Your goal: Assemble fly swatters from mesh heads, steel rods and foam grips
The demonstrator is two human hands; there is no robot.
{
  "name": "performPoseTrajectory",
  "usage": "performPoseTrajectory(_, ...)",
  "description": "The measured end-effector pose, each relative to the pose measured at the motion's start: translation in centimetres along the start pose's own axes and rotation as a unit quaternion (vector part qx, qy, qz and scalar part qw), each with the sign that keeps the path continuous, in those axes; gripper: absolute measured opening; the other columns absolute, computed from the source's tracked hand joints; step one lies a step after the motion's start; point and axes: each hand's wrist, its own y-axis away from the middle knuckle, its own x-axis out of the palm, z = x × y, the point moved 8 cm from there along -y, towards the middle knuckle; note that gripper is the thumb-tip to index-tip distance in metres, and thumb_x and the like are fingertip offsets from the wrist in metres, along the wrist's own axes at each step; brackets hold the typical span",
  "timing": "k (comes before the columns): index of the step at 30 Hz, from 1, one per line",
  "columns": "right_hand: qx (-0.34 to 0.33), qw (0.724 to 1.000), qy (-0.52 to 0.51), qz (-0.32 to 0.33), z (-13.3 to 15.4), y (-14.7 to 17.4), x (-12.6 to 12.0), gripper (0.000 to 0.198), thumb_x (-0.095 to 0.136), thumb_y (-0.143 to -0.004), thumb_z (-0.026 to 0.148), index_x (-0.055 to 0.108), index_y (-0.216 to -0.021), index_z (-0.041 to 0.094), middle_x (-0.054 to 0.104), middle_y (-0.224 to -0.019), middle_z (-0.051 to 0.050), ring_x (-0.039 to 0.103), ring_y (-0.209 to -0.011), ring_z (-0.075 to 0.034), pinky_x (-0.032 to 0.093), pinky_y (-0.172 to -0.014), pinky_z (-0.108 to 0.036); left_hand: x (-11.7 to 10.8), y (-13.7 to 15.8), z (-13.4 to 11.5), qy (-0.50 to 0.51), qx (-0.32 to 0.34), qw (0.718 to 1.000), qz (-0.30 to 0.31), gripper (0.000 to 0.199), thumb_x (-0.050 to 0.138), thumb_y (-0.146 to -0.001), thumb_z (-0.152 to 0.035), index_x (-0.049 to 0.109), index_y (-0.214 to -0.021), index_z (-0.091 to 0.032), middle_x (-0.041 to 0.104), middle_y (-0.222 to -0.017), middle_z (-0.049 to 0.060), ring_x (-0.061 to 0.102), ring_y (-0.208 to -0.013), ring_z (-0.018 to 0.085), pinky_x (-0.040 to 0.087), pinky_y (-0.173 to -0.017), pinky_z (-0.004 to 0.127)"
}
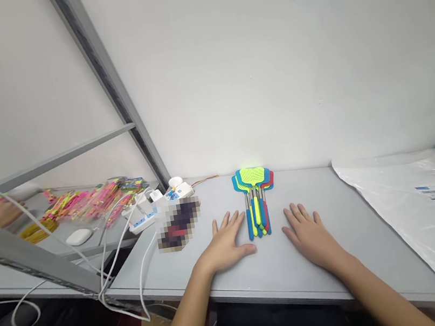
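Note:
A stack of several fly swatters (pixel 252 177) in blue, yellow-green and red lies on the grey table, heads toward the wall and handles toward me. Just left of the handles, my left hand (pixel 226 246) rests flat on the tabletop with its fingers spread. On the other side, my right hand (pixel 308 232) also lies flat, fingers apart, a little away from the handles. Both hands hold nothing.
White power strips (pixel 181 192) with plugs and white cables (pixel 141 283) sit at the left, beside a pixelated object (pixel 178 226). A white plastic bag (pixel 420 209) covers the right side. Beyond a metal frame (pixel 117 96), another person's hand (pixel 2 212) is near pink packets (pixel 101 202).

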Motion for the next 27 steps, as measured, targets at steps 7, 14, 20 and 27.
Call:
performPoseTrajectory(7, 0.001, 1.0, -0.004, -0.003, 0.0, 0.0, 0.2, 0.062, 0.021, -0.097, 0.047, 0.027, -0.149, 0.014, 0.02, -0.157, -0.011, 0.012, -0.144, -0.032, 0.017, -0.111, -0.056, 0.3, -0.5, 0.0, -0.034, -0.02, 0.997, -0.069, 0.067, 0.038, -0.089, -0.062, 0.026, -0.147, -0.033, 0.022, -0.157, 0.002, 0.008, -0.146, 0.029, 0.001, -0.112, 0.061)
performPoseTrajectory(14, 0.001, 1.0, -0.021, 0.001, -0.1, 0.1, 0.1, 0.062, 0.021, -0.097, 0.047, 0.027, -0.149, 0.015, 0.018, -0.157, -0.011, 0.011, -0.144, -0.032, 0.016, -0.111, -0.057, 0.1, -1.0, -0.2, -0.066, -0.033, 0.993, -0.09, 0.061, 0.037, -0.09, -0.059, 0.033, -0.145, -0.031, 0.03, -0.154, 0.005, 0.014, -0.145, 0.029, 0.006, -0.112, 0.06)
performPoseTrajectory(20, 0.003, 1.0, -0.027, 0.002, 0.0, 0.0, 0.0, 0.062, 0.021, -0.097, 0.047, 0.026, -0.15, 0.015, 0.018, -0.157, -0.012, 0.01, -0.144, -0.032, 0.015, -0.112, -0.057, 0.0, -1.1, -0.3, -0.082, -0.034, 0.993, -0.083, 0.065, 0.036, -0.089, -0.063, 0.034, -0.145, -0.031, 0.028, -0.155, 0.006, 0.014, -0.144, 0.031, 0.007, -0.111, 0.061)
performPoseTrajectory(27, 0.002, 1.0, -0.02, -0.003, 0.3, 0.0, -0.1, 0.063, 0.022, -0.097, 0.048, 0.028, -0.149, 0.013, 0.02, -0.156, -0.015, 0.012, -0.144, -0.034, 0.016, -0.111, -0.056, 0.1, -1.2, -0.5, -0.08, -0.037, 0.992, -0.089, 0.079, 0.044, -0.083, -0.068, 0.027, -0.148, -0.027, 0.027, -0.155, 0.008, 0.014, -0.144, 0.032, 0.008, -0.111, 0.061)
